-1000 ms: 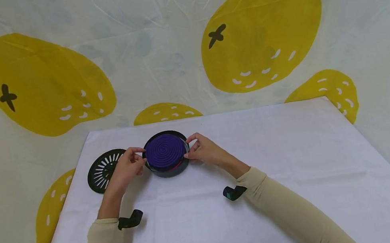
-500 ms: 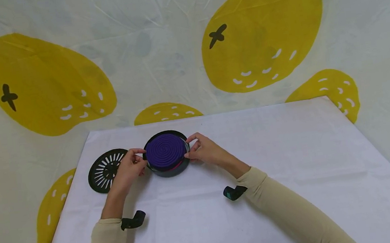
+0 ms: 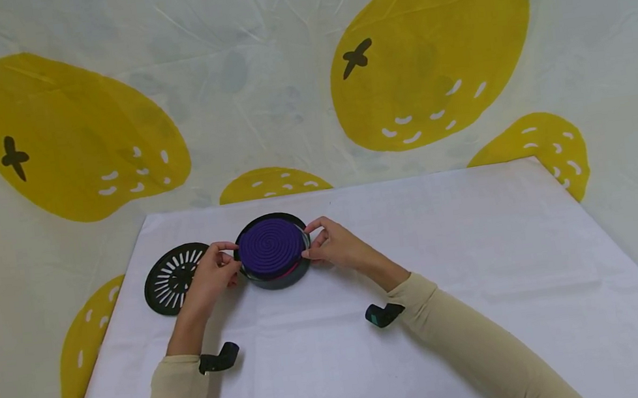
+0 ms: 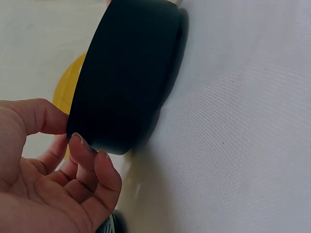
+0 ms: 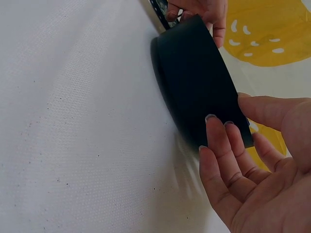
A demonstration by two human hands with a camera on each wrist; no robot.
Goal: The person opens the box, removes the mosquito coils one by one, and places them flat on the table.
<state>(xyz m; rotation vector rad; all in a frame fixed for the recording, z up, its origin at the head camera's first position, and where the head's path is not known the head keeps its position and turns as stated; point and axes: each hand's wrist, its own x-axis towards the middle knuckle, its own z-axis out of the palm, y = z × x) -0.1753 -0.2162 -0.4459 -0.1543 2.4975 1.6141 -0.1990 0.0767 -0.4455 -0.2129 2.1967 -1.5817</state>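
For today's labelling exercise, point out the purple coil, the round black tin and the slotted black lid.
purple coil [image 3: 270, 246], head view, centre of the spiral.
round black tin [image 5: 194, 92], right wrist view, outer side wall.
slotted black lid [image 3: 171, 288], head view, slotted face.

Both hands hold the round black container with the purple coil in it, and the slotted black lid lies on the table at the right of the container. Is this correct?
Not quite: the slotted black lid lies to the left of the round black container, beside the left hand, as the head view shows. The rest holds: the left hand and the right hand grip the container, with the purple coil in it.
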